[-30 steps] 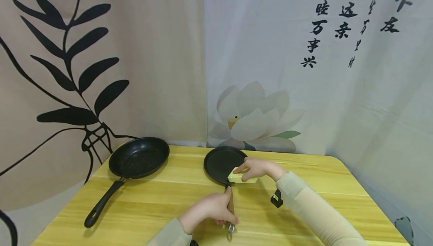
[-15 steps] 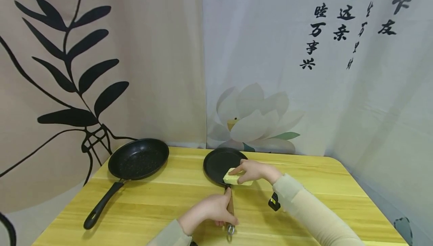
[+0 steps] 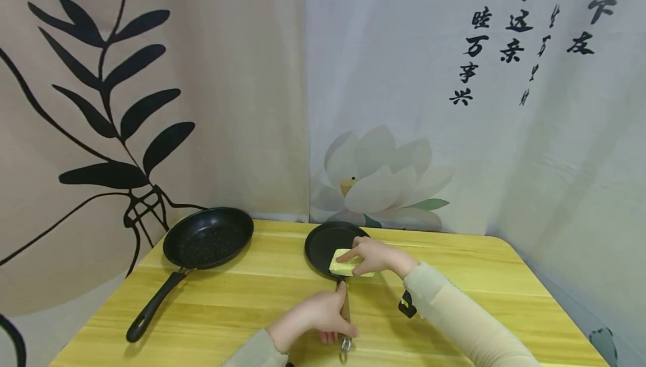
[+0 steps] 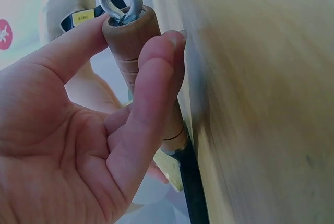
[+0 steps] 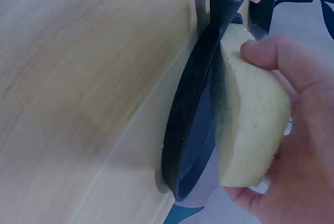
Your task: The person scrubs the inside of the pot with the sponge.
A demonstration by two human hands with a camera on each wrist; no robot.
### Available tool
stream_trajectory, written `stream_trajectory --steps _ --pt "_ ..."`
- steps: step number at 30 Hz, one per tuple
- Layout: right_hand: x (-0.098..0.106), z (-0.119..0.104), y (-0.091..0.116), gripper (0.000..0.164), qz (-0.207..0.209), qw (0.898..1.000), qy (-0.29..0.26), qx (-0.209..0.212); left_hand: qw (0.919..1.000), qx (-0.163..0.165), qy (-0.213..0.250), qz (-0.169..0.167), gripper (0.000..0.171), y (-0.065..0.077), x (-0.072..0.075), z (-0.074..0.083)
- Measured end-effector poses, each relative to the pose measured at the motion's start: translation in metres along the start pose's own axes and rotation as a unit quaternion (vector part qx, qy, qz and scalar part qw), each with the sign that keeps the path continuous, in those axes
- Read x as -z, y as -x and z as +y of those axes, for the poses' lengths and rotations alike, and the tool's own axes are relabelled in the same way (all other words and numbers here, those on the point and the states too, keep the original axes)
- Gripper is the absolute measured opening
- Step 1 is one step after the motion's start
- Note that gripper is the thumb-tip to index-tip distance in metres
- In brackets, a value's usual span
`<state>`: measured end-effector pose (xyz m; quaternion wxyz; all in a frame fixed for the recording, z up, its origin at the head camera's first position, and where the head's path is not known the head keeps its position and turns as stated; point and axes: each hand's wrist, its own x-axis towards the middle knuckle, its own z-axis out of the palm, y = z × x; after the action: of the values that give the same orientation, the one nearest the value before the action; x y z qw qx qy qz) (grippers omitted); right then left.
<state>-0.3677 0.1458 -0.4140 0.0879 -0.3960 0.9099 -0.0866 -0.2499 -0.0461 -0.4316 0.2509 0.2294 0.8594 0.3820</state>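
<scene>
A small black frying pan (image 3: 323,243) lies on the wooden table, its brown wooden handle (image 4: 130,41) ending in a metal ring. My left hand (image 3: 325,313) grips that handle between thumb and fingers. In my right hand (image 3: 375,256) is a yellow sponge (image 5: 255,109) with a dark scouring side, held by thumb and fingers. That dark side faces down into the pan, at the part of the pan near the handle. Whether its whole face touches the pan, I cannot tell. The hand and sponge hide the pan's near right part.
A larger black frying pan (image 3: 209,238) stands at the table's left, its black handle pointing to the near left. Behind the wooden table (image 3: 444,283) hangs a printed curtain (image 3: 242,103), close to the back edge.
My right hand has slid the sponge a little to the left across the near part of the small pan. The left hand keeps its grip on the handle, almost unmoved.
</scene>
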Motion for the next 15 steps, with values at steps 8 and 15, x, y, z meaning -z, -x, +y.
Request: stream_trajectory --steps 8,15 --pt "-0.005 -0.006 -0.002 0.046 0.015 1.000 0.016 0.014 1.0000 -0.002 0.000 -0.004 0.101 0.000 -0.002 0.000" --pt "-0.011 -0.006 -0.006 0.046 0.044 0.997 0.046 0.039 0.9999 -0.001 0.009 -0.005 0.101 0.002 -0.001 0.002"
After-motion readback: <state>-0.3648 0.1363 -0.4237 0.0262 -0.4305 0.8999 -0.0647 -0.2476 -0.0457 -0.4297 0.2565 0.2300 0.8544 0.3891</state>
